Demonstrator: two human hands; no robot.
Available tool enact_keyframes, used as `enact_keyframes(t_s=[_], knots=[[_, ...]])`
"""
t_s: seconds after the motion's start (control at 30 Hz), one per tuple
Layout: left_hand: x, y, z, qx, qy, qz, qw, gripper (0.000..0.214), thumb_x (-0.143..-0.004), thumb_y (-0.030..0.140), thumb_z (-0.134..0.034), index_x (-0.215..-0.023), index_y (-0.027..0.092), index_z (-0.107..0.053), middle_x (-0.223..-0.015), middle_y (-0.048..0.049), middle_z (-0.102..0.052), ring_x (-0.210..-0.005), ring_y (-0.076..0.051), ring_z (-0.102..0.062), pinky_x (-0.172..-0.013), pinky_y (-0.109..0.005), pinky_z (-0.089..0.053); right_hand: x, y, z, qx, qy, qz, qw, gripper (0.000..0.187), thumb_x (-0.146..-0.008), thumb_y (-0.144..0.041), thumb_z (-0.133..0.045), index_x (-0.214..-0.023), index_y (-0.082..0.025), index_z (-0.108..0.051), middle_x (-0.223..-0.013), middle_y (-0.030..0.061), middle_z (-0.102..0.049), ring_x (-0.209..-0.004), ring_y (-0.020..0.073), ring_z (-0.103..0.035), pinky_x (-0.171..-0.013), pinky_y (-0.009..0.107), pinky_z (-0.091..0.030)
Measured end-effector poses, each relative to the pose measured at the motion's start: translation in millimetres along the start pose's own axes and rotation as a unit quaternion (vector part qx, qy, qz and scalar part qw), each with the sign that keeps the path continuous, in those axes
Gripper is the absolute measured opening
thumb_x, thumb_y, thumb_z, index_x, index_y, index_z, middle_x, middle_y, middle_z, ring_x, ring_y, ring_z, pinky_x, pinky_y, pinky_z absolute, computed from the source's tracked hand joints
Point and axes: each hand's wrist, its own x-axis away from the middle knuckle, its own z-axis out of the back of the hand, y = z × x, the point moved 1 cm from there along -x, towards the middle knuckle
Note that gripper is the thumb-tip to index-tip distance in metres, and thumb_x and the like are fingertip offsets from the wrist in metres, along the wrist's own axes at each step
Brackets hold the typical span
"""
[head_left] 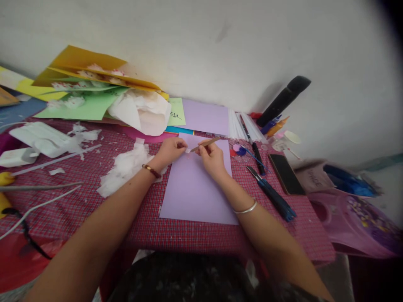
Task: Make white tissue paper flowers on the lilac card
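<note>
A sheet of lilac paper (197,188) lies flat on the checked tablecloth in front of me. My right hand (212,159) grips a slim brown stick-like tool (210,142), its narrow end pointing left and down at the sheet; its exact kind is unclear. Close to that tip sits a tiny whitish scrap (188,150) on the paper. My left hand (171,149) is over the sheet's upper left edge with fingers curled together beside the scrap. Whatever those fingers hold is too small to make out. Left of the sheet is a heap of thin white tissue pieces (121,170).
Right of the sheet lie a blue-handled cutter (273,197), a black pen (258,159), a phone (286,174) and white sticks (237,124). Folded green and orange papers (91,102) stand at the back left. White chargers (40,136) and cables occupy the left side.
</note>
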Motion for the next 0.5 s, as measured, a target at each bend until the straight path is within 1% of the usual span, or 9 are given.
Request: enact_keyframes(t_s=[0.1, 0.17, 0.37, 0.43, 0.5], knots=[[-0.9, -2.1, -2.6, 0.062, 0.008, 0.02, 0.998, 0.014, -0.076, 0.02, -0.056, -0.08, 0.015, -0.069, -0.079, -0.0049, -0.068, -0.073, -0.016, -0.059, -0.068, -0.028, -0.046, -1.3, 0.6, -3.2, -0.008, -0.012, 0.004, 1.0, 0.014, -0.088, -0.032, -0.054, -0.097, -0.022, -0.059, -0.086, 0.0042, -0.071, -0.079, 0.0197, -0.073, -0.077, 0.037, -0.059], [-1.3, -2.1, -2.4, 0.086, 0.006, 0.026, 0.996, 0.018, -0.077, 0.021, -0.056, -0.086, 0.014, -0.07, -0.084, -0.0063, -0.07, -0.076, -0.016, -0.061, -0.072, -0.029, -0.048, -1.9, 1.3, -4.6, -0.012, -0.021, 0.005, 1.0, 0.015, -0.089, -0.033, -0.053, -0.097, -0.022, -0.059, -0.088, 0.0044, -0.071, -0.081, 0.0196, -0.073, -0.078, 0.037, -0.059], [-1.2, 0.9, -4.0, 0.097, -0.009, 0.02, 0.995, 0.021, -0.08, 0.016, -0.051, -0.088, 0.014, -0.07, -0.09, -0.0067, -0.073, -0.087, -0.016, -0.065, -0.087, -0.03, -0.05, -1.1, 0.1, -5.5, -0.036, -0.056, -0.005, 0.998, 0.016, -0.087, -0.036, -0.056, -0.095, -0.022, -0.06, -0.086, 0.0042, -0.071, -0.081, 0.0201, -0.073, -0.079, 0.038, -0.059], [-1.6, 1.0, -1.4, 0.102, -0.015, 0.017, 0.995, 0.023, -0.082, 0.016, -0.05, -0.091, 0.014, -0.071, -0.094, -0.007, -0.074, -0.09, -0.016, -0.066, -0.089, -0.03, -0.05, -0.7, -3.8, -2.7, -0.042, -0.034, -0.004, 0.999, 0.018, -0.085, -0.037, -0.058, -0.094, -0.022, -0.061, -0.085, 0.0042, -0.07, -0.078, 0.0195, -0.072, -0.076, 0.038, -0.059], [-1.6, 1.2, 10.6, 0.094, -0.017, 0.01, 0.995, 0.024, -0.081, 0.017, -0.052, -0.095, 0.014, -0.071, -0.099, -0.0072, -0.074, -0.092, -0.017, -0.066, -0.088, -0.03, -0.05, -0.3, -8.6, 2.1, -0.056, 0.012, -0.003, 0.998, 0.02, -0.085, -0.039, -0.06, -0.093, -0.021, -0.062, -0.084, 0.0041, -0.069, -0.072, 0.0178, -0.07, -0.072, 0.035, -0.058]])
